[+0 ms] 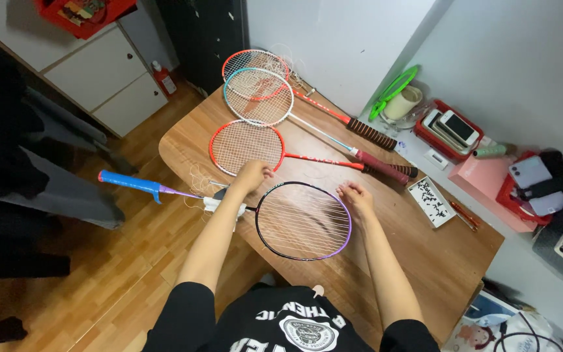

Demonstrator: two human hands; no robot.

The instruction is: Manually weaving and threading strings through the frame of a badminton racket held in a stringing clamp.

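A black and purple badminton racket [302, 221] lies on the wooden table [438, 254], its blue-gripped handle [128, 182] sticking out past the table's left edge. Only horizontal strings cross its head. My left hand [253, 176] pinches at the frame's upper left rim, where a loose white string [202, 179] trails. My right hand [356, 197] grips the frame's upper right rim with bent fingers.
Three more strung rackets [247, 145] [259, 96] [255, 64] lie across the table's far side. A small white tray [431, 201] with dark bits sits to the right. Red trays holding phones [454, 127], a pink box [483, 179] and a green item [395, 88] line the wall. White cabinets [99, 72] stand at left.
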